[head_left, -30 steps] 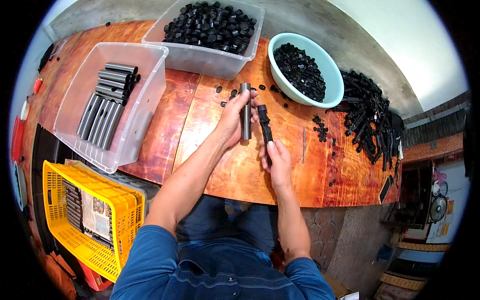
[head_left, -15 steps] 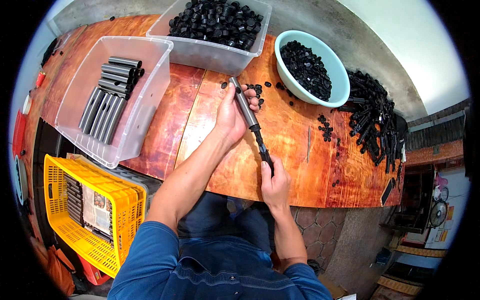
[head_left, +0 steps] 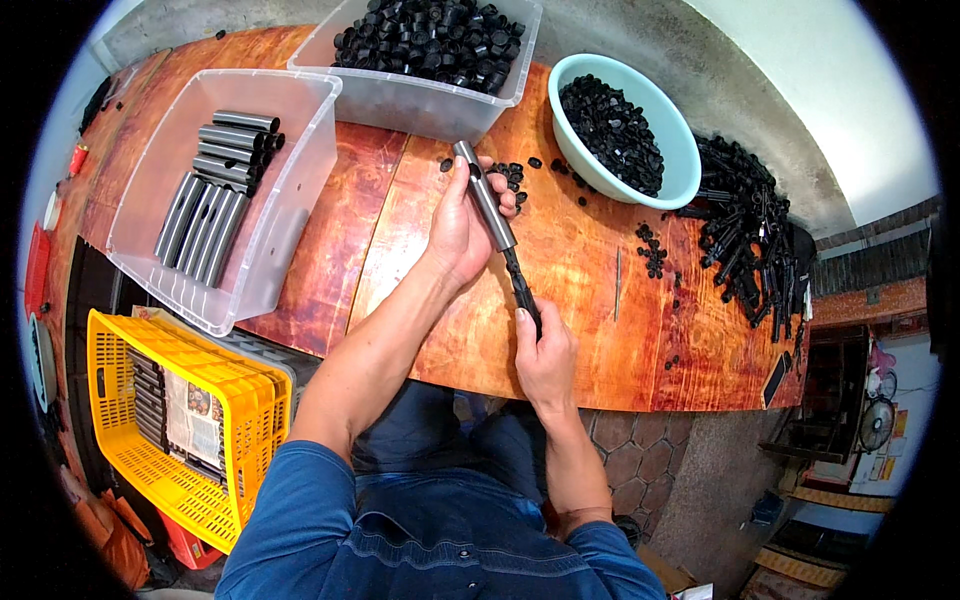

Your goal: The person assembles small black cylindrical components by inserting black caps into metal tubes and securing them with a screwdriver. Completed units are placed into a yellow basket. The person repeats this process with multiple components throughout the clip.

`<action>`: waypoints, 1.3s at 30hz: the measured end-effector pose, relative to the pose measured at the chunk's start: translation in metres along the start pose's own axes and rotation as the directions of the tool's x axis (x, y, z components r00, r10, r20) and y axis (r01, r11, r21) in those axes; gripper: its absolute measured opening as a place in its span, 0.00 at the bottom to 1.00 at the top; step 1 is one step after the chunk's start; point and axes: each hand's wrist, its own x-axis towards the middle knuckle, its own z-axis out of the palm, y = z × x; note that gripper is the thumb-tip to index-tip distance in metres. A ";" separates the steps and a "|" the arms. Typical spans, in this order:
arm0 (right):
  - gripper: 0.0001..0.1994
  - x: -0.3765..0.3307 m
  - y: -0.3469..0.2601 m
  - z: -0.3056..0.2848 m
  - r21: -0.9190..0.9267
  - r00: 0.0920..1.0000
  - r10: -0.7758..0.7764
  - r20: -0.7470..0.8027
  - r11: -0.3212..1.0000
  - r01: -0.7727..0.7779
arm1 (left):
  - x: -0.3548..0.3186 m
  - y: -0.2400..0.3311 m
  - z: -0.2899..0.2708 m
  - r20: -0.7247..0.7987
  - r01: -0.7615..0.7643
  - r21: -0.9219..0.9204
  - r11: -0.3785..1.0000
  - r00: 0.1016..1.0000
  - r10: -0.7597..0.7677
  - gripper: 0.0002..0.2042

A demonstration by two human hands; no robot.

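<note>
Grey metal tube held above the wooden table, gripped in the closed left hand; a black ribbed rod enters its lower end, pinched by the right hand. Beyond: loose black caps, a turquoise bowl of caps, a clear bin of black parts. Left: clear bin of finished tubes; below it, a yellow slotted crate.
</note>
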 end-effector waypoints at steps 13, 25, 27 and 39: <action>0.08 -0.003 0.000 0.004 0.014 1.000 -0.002 0.023 1.000 0.002 | 0.001 -0.001 -0.004 0.081 0.015 0.003 1.000 0.997 -0.015 0.20; 0.08 -0.002 -0.004 0.013 -0.026 0.997 -0.039 -0.068 0.999 0.037 | -0.008 -0.008 0.002 0.093 0.035 -0.003 0.999 0.995 -0.035 0.21; 0.08 -0.002 -0.002 0.014 -0.044 0.995 -0.051 -0.082 0.998 0.048 | -0.007 -0.010 0.003 0.057 0.024 0.016 1.000 0.998 -0.024 0.23; 0.09 -0.005 0.002 0.014 -0.027 0.993 -0.024 -0.116 0.999 0.021 | -0.008 -0.012 -0.001 0.200 0.127 -0.061 0.990 0.973 -0.112 0.21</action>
